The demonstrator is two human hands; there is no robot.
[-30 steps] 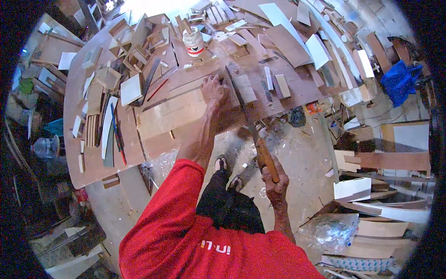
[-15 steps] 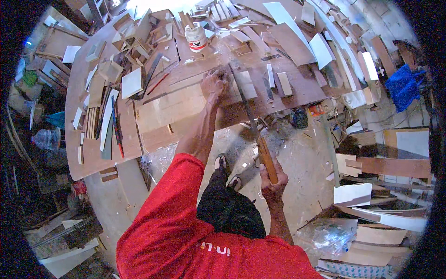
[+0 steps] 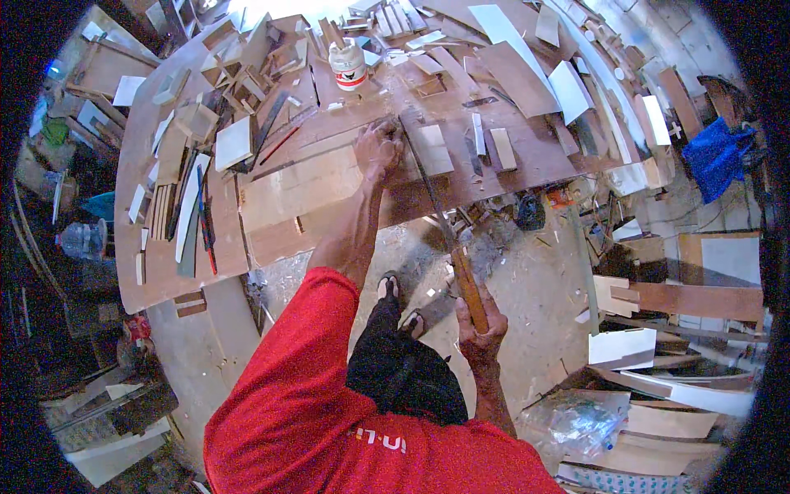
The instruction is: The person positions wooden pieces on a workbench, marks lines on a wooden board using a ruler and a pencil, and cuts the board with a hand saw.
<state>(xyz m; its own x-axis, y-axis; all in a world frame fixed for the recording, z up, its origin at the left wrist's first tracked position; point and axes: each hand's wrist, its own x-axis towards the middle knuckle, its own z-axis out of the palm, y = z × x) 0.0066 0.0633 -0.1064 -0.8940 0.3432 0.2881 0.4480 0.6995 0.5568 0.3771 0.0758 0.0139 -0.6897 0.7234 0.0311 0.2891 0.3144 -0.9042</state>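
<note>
At the workbench (image 3: 518,185), my right hand (image 3: 484,319) is wrapped round the wooden handle (image 3: 469,284) of a handsaw. Its long, dark, narrow blade (image 3: 429,181) points away from me, across the bench's front edge and onto the bench top. Just left of the blade's far end, my left hand (image 3: 379,150) presses down with bent fingers on a pale wooden board (image 3: 300,188). Right of the blade lies a small light panel (image 3: 434,148). The hand hides where blade and board meet, so I cannot tell how deep the blade sits.
A white bottle (image 3: 348,66) stands beyond my left hand. Red pencil-like stick (image 3: 280,145), blocks and offcuts lie left; a pale block (image 3: 503,149) and large brown panel (image 3: 517,78) lie right. Stacked boards (image 3: 699,300) and a blue cloth (image 3: 716,160) are far right.
The saw and my right hand have shifted slightly toward me and to the left. My left hand stays pressed in nearly the same spot.
</note>
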